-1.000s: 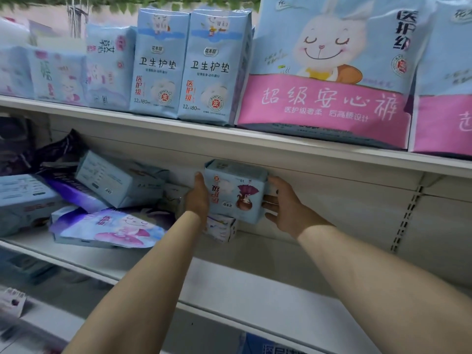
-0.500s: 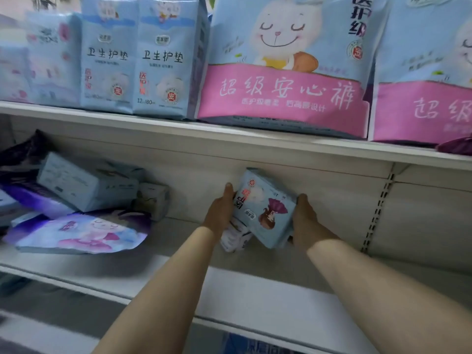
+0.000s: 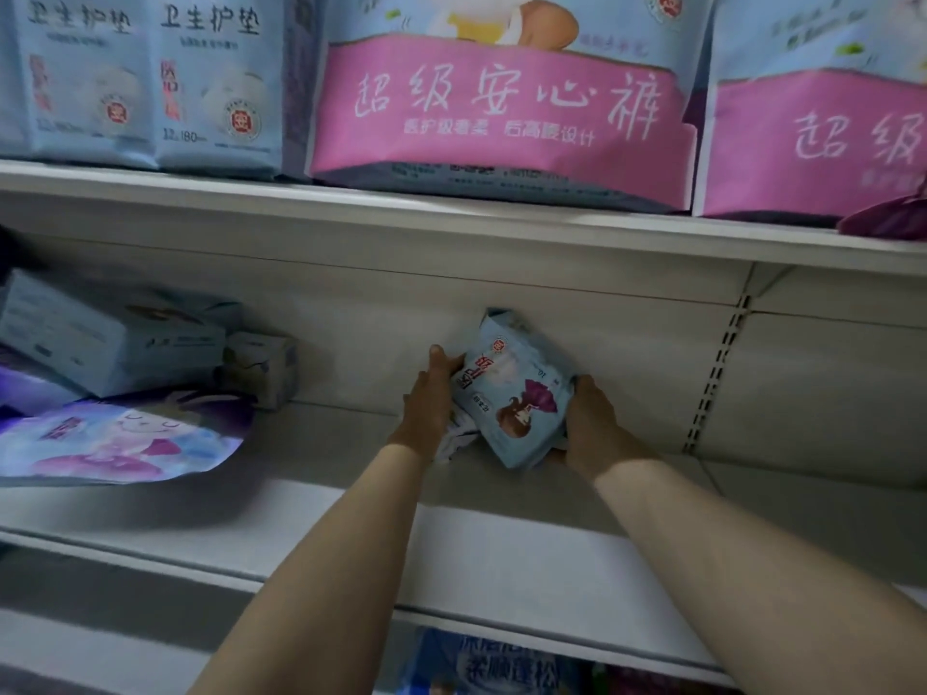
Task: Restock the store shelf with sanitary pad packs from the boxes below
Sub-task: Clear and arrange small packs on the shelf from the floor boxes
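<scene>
Open shelf (image 3: 501, 554): bare board lay right of and in front of the tilted pack (image 3: 516, 393).
Left obstacle: boxes (image 3: 110, 338) and flat purple pack (image 3: 115, 443) filled that end.
Overhead: upper shelf (image 3: 451, 218) capped the bay.

one head-worn view — close to the shelf (image 3: 501, 539), facing forward, looking slightly down along both forearms.

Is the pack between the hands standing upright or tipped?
Tipped. The light blue pack leans with its top toward the left, held between the left hand and right hand near the shelf's back wall.
</scene>
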Tool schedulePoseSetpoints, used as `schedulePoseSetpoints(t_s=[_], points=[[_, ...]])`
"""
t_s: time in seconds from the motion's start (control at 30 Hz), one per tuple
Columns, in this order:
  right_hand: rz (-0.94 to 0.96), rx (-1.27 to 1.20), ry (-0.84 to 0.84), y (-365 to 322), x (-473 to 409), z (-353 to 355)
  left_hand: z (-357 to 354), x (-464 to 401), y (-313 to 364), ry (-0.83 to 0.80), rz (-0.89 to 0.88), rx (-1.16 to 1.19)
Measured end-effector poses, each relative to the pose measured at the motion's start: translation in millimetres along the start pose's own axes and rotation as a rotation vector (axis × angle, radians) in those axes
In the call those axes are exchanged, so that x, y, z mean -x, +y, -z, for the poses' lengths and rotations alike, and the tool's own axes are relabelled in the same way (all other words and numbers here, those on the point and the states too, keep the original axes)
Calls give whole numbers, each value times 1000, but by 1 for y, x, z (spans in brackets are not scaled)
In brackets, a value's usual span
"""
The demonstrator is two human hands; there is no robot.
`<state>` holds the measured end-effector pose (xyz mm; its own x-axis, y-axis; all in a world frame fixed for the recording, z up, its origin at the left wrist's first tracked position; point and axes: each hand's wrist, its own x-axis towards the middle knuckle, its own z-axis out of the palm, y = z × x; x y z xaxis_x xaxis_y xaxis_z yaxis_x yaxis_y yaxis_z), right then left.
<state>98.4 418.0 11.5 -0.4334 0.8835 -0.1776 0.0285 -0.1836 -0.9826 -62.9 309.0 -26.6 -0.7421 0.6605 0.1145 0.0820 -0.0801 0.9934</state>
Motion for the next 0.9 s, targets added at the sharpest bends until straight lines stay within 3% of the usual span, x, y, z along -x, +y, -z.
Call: schedulePoseSetpoints(t_s=[0.17,0.33,0.47,0.63,0.7,0.8,0.9], points=[[95,-193,-40,3,19,5,4,-25,-23,-13,66,3],[188,-90,-163,1,49,11,1,-9,1,-28,71,-64],[166,46,-69,8,48,24,-8,10,14,-80,104,-114],[169,19,37,11,65,54,-27,68,52,-89,161,-94],[133,-7,40,12,78,64,-33,80,51,-75,208,-152],[-4,-139,-4,12,104,81,-39,97,42,-189,95,-323],[-129,-241,-1,15,124,100,-43,109,25,-221,88,-325]])
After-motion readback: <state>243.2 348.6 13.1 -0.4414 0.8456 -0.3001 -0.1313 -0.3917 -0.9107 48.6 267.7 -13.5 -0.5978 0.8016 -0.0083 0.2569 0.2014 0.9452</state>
